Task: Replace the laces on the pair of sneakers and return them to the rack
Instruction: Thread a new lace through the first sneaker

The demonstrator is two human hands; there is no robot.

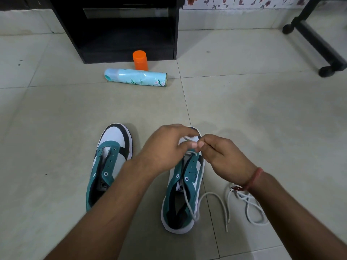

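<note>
Right sneaker (183, 186) sits on the floor right under both hands, toe pointing away, w/ the lace (189, 201) at its front eyelets. Left hand (165, 147) & right hand (223, 158) each pinch it there, equally near imo.

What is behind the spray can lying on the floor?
An upright orange container stands behind the spray can; the can hides its base. Beyond it is the black rack.

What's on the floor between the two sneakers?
In the head view, only the person's left forearm crosses above that gap; the tile floor between the left sneaker and right sneaker shows bare.
</note>
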